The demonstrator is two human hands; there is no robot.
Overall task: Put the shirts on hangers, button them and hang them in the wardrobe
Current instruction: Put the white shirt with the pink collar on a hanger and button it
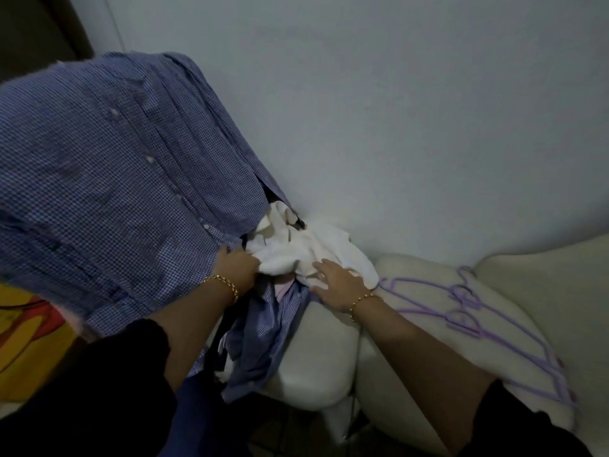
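A large blue checked shirt [108,179], buttoned down its front, spreads across the left of the view with its collar end out of sight. Below its hem lies a crumpled white shirt [296,249] on top of a pile on the cream sofa [316,351]. My left hand [238,262] grips the white shirt's left edge, its fingertips buried in the cloth, right beside the checked shirt's hem. My right hand [334,280] rests flat on the white shirt with spread fingers. A blue striped shirt [263,334] hangs from the pile over the sofa's front.
Several purple hangers [468,305] lie on the sofa cushion to the right of my right hand. A pale wall [395,110] stands behind. A yellow and red cloth [23,328] shows at the lower left, a dark wooden panel [36,28] at the top left.
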